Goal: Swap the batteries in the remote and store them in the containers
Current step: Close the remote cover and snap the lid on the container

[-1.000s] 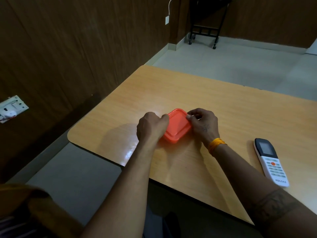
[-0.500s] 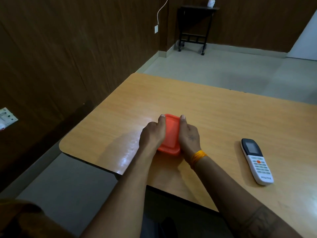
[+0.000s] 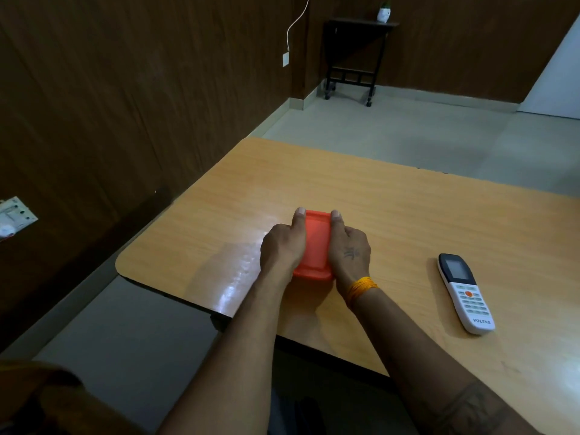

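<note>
Orange container between both hands, left hand and right hand gripping its sides.

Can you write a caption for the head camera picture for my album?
Both hands, left hand and right hand, hold an orange container on a wooden table, remote nearby.

- The orange container sits near the table's front-left corner, flanked on both sides by the left hand and right hand, which block side access to it.
- Beyond the orange container, bare tabletop runs to the far edge.
- Right of the orange container, bare surface separates it from the remote, the only other obstacle on the table.
- Left of the orange container, the tabletop ends close by, with a dark wall panel beyond.
</note>
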`<state>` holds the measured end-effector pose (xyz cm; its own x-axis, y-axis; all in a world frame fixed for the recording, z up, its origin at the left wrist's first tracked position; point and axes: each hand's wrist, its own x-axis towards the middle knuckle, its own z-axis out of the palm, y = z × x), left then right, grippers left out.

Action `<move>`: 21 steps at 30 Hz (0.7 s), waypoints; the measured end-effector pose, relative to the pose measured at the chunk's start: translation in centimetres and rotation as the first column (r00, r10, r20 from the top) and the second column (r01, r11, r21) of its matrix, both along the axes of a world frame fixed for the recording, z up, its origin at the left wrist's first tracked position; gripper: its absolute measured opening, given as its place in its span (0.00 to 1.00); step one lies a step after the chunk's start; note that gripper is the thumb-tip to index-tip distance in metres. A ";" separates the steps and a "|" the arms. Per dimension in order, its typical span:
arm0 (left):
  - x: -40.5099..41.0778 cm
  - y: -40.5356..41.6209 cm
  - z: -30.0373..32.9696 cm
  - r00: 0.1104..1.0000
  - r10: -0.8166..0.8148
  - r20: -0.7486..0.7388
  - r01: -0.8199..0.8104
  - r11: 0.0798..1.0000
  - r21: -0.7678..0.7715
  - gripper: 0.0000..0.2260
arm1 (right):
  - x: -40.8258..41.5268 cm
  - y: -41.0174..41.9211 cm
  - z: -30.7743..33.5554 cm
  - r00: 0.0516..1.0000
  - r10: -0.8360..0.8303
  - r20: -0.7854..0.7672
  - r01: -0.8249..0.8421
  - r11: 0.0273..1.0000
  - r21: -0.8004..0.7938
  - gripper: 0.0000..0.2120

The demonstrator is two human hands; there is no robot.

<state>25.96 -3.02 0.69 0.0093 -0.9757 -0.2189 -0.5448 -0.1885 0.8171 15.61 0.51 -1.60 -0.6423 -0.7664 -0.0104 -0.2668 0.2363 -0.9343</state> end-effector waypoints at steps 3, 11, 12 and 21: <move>0.5 0.0 0.4 1.000 0.027 -0.012 -0.027 1.000 -0.001 0.36 | 1.6 0.9 0.0 0.999 0.014 -0.045 -0.014 1.000 -0.001 0.35; 3.1 1.9 1.6 0.990 0.019 -0.136 -0.027 0.998 -0.054 0.25 | 3.6 2.7 0.5 1.000 0.011 0.023 -0.010 1.000 -0.021 0.31; 3.9 2.2 1.8 0.982 0.031 -0.184 -0.041 0.998 -0.047 0.22 | 3.9 2.7 0.7 0.999 0.013 0.032 -0.012 1.000 -0.023 0.30; 17.7 1.2 3.0 0.942 0.015 -0.336 -0.011 1.000 0.013 0.04 | 11.8 0.7 1.3 0.959 0.177 0.222 -0.181 0.983 0.000 0.13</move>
<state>43.63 -1.85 3.70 -0.0544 -0.9735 -0.2222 -0.2360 -0.2037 0.9502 27.40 1.20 -0.25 -0.4745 -0.8669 -0.1527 -0.0949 0.2228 -0.9702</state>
